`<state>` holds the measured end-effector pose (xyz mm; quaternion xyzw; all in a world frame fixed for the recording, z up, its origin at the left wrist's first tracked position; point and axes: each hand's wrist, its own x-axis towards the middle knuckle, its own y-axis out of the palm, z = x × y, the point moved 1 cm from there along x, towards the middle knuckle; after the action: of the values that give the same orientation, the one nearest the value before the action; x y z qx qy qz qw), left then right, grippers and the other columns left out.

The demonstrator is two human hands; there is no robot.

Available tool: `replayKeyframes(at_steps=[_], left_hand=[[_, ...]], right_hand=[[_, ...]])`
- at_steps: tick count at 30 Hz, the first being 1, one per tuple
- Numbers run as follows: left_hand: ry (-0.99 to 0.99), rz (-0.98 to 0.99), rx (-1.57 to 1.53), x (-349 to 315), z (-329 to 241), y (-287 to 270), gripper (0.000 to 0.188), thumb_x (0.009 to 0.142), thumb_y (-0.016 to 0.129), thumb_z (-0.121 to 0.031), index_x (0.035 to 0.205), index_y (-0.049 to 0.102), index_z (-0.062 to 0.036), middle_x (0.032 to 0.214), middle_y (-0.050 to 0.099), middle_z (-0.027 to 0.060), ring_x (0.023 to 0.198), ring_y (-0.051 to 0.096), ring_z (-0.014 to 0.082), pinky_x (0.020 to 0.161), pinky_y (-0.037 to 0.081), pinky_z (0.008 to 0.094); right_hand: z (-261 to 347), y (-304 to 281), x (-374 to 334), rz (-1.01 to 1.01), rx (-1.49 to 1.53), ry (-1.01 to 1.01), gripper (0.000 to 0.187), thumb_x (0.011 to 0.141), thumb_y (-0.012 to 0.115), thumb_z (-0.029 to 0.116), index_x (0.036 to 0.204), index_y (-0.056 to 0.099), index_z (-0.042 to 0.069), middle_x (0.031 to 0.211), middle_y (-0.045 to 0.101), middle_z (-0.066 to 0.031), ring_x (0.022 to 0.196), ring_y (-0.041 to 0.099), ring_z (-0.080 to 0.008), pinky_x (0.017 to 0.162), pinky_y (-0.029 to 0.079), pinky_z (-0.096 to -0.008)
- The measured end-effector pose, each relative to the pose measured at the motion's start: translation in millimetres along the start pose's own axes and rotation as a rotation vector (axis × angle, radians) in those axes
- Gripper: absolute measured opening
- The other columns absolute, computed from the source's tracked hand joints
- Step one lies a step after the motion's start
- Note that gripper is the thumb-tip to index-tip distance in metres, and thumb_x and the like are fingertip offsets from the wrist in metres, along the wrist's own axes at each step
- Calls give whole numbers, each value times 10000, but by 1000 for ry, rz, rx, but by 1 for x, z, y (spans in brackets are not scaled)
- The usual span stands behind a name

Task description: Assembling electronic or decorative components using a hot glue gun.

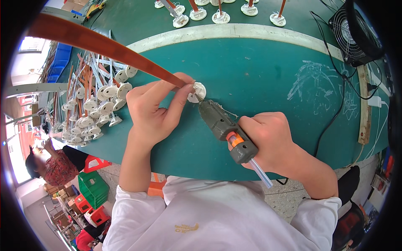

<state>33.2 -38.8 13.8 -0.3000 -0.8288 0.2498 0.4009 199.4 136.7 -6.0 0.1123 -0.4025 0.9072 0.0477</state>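
My left hand (161,106) pinches a long flat reddish-brown strip (113,49) near its lower end, where it meets a round white base (198,91) on the table. The strip slants up toward the far left. In my right hand (268,136) is a dark grey-green hot glue gun (220,121), its fingers wrapped round the handle. A clear glue stick (261,173) sticks out of the gun's back end. The nozzle tip points at the white base, close to my left fingertips; whether it touches cannot be made out.
Many strips with round white bases (106,92) lie heaped at the left. Several more bases with upright strips (220,16) stand beyond a pale curved border (234,31). A black fan (347,35) and its cables occupy the right. Another person (58,167) is at lower left.
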Motion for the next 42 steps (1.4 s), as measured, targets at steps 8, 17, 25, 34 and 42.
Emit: replayKeyframes(at_steps=[8,17,25,34,42], left_hand=[[2,-11,-3,-1,0,0,88,810,743,43,890,727,8,815,749,92,603,688,182,561,509,254],[8,-12,-14,0,2,1,81,818,733,48,891,728,14,815,749,96,599,687,180,559,508,253],[2,-13,-5,-1,1,-1,79,826,724,47,896,733,11,801,744,98,597,686,175,554,505,250],[-17,1,-27,-1,2,-2,88,827,729,42,909,736,11,804,745,102,609,695,182,564,518,255],[-2,-8,-26,-1,1,-1,88,824,727,52,903,733,14,800,742,107,619,695,182,569,519,258]], right_hand=[[1,3,2,-30,21,-22,233,644,758,147,665,534,88,540,508,-59,444,490,-259,414,363,-372],[1,1,2,-23,4,-8,234,571,738,123,652,520,94,538,497,-61,448,486,-261,422,363,-373],[-3,0,1,6,17,1,227,586,749,122,669,541,86,571,529,-68,473,518,-264,436,391,-369],[-8,-1,8,-82,175,-38,226,581,740,53,783,642,29,711,641,-85,565,592,-280,492,461,-362],[-7,-1,6,-51,20,-29,188,560,759,65,703,638,71,689,641,-70,539,539,-254,503,452,-346]])
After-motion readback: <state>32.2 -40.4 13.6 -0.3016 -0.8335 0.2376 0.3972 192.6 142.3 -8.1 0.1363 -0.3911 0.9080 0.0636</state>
